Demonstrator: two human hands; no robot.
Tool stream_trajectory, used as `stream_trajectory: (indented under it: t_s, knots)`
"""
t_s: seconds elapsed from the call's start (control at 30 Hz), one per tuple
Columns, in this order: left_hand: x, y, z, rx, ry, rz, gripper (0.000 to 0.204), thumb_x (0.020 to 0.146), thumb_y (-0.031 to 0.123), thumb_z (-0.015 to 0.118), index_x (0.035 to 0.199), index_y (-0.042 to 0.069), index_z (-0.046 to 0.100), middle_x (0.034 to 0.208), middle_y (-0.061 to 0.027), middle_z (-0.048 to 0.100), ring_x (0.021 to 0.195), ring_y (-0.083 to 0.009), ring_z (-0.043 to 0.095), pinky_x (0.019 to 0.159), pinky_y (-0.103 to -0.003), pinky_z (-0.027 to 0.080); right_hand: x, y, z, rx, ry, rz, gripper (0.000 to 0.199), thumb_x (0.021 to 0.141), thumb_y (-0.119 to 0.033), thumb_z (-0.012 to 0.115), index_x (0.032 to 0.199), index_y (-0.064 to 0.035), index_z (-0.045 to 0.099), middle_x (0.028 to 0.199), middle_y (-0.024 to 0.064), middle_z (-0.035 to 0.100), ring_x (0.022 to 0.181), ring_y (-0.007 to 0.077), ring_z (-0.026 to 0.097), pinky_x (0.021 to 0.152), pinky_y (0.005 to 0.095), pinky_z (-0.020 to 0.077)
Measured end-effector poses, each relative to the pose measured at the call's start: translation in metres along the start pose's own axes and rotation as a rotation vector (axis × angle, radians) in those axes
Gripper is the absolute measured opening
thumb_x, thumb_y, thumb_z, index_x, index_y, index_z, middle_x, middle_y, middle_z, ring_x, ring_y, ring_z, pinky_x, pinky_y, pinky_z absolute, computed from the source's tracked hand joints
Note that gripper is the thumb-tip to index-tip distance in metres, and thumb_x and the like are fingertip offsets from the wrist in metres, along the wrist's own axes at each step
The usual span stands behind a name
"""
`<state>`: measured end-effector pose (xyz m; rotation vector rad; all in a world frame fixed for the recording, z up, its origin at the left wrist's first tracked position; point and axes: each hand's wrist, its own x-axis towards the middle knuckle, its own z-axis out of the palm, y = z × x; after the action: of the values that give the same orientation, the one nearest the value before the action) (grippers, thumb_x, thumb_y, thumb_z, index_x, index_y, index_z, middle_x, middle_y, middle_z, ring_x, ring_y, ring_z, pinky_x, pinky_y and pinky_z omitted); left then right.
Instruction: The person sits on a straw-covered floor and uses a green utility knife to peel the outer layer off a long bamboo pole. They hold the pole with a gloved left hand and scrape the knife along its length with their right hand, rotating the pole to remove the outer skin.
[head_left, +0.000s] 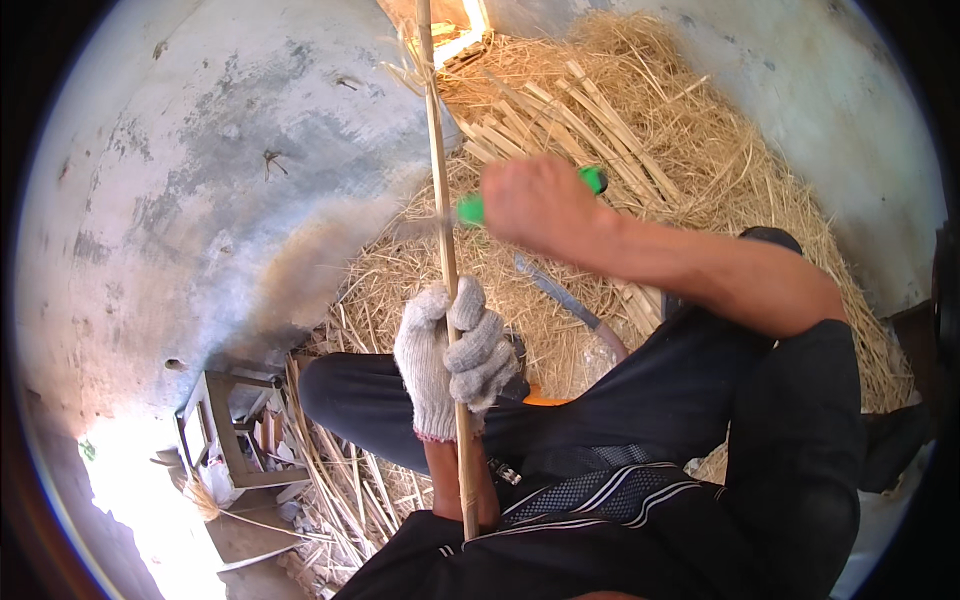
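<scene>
My left hand, in a white knitted glove, is closed around a long pale bamboo strip. The strip stands lengthwise in front of me, its lower end near my lap and its upper end past the top of the picture. Frayed curls of fibre stick out near its top. Bare and closed, my right hand grips a knife by its bright green handle. The blade is smeared by motion and crosses the strip above my gloved hand; whether it cuts into the strip I cannot tell.
Thin shavings are heaped ahead and to the right, with split strips on them. A curved blade with a handle lies before my legs. A wooden frame stands at lower left. Stained walls curve around.
</scene>
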<state>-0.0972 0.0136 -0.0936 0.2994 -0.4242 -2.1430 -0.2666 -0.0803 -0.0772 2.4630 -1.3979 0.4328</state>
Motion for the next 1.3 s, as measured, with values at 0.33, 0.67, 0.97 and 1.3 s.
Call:
stream_trajectory:
  t_s: [0.33,0.67,0.97,1.3]
  knots:
    - [-0.002,0.0,0.012,0.117,0.052,0.057,0.028,0.099,0.028,0.041,0.084,0.007,0.05,0.047,0.0,0.04,0.027,-0.011,0.035,0.023,-0.025,0.029,0.039,0.076,-0.024,0.648,-0.099,0.326,0.034,0.092,-0.022,0.055,0.066,-0.0016,0.059,0.05,0.0068,0.051,0.041,0.0135,0.046,0.038,0.0374,0.0394]
    - [-0.003,-0.001,0.009,0.033,-0.017,0.05,0.026,0.1,0.025,0.038,0.086,0.007,0.049,0.045,0.0005,0.039,0.027,-0.0105,0.035,0.023,-0.024,0.027,-0.02,0.001,-0.01,0.294,0.15,-0.099,0.023,0.084,-0.02,0.062,0.069,-0.0016,0.063,0.055,0.0138,0.059,0.049,0.0248,0.064,0.043,0.0387,0.0489]
    - [-0.002,-0.019,0.011,-0.01,-0.022,-0.049,0.029,0.101,0.03,0.04,0.082,0.009,0.046,0.048,0.0016,0.039,0.03,-0.0101,0.036,0.025,-0.025,0.028,0.035,0.088,-0.007,-0.018,0.085,0.262,0.019,0.089,-0.008,0.05,0.076,0.0029,0.06,0.061,0.0085,0.053,0.047,0.0186,0.053,0.04,0.0308,0.0468]
    - [-0.005,0.011,0.021,0.684,0.422,0.205,0.028,0.098,0.027,0.051,0.108,0.001,0.057,0.055,0.0019,0.041,0.034,-0.0087,0.037,0.028,-0.023,0.031,0.03,0.089,-0.01,0.695,-0.251,0.217,0.034,0.09,-0.024,0.057,0.068,0.0019,0.053,0.053,0.0109,0.048,0.046,0.0219,0.041,0.049,0.0391,0.0381]
